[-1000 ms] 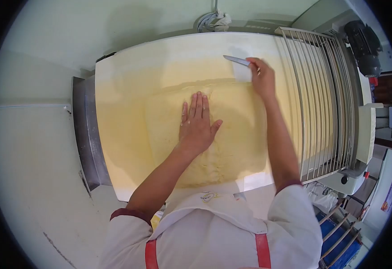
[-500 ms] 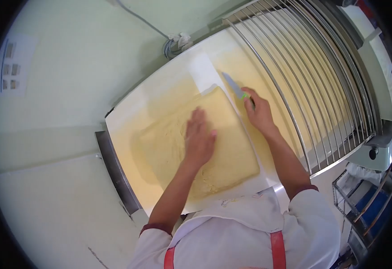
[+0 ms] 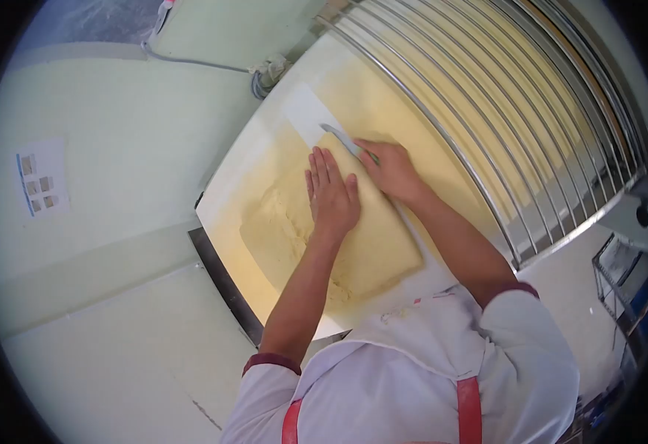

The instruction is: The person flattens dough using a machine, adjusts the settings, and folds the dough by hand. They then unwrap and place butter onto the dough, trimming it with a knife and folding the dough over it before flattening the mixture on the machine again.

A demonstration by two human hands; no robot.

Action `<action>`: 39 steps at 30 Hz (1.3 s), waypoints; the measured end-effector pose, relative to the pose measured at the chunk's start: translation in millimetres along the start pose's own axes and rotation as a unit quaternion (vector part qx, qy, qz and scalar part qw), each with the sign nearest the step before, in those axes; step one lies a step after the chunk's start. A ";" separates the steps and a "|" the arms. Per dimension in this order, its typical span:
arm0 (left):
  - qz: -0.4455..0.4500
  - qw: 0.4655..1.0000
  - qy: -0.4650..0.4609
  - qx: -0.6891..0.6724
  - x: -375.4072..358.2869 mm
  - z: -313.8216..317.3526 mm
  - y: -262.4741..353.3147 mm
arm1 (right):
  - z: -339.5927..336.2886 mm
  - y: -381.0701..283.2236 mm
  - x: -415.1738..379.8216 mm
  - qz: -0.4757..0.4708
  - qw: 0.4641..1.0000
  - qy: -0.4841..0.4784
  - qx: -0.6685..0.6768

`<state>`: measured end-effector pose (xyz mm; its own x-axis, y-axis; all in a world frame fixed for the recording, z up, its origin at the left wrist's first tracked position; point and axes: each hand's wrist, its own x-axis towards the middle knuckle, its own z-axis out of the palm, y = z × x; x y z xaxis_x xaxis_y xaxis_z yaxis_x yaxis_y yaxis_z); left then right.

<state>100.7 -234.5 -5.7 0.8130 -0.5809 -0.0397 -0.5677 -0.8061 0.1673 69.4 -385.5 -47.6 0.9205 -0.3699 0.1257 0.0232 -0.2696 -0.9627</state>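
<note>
A thick slab of pale yellow dough (image 3: 379,244) lies on the white, flour-dusted surface in front of me. My left hand (image 3: 333,194) rests flat on top of it, fingers stretched toward the far edge. Closed around the handle of a knife (image 3: 342,138), my right hand (image 3: 389,169) is at the slab's right side. The blade points away to the upper left and lies along the far right corner of the dough. Left of my left hand, the dough's top is rough and folded (image 3: 283,222).
A curved guard of metal bars (image 3: 442,115) arches over the belt surface on the right. A dark metal edge (image 3: 224,285) borders the left end. On the wall hang a paper sheet (image 3: 41,177) and a coiled cable (image 3: 259,85). A rack (image 3: 620,274) stands at lower right.
My right hand has brought the knife left, from beside the slab onto its far right corner. My left hand has settled flat on the dough. The camera view has turned.
</note>
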 end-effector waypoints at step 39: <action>-0.312 0.633 0.280 -0.650 -193.5 -40.8 -221.0 | 46.8 -126.5 -231.1 0.227 0.933 -0.218 0.172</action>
<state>74.1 60.6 5.3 0.9516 0.2298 -0.2039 0.1782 0.1279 0.9756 -128.0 -224.3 33.9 0.9352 0.0403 -0.3518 -0.3536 0.1570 -0.9221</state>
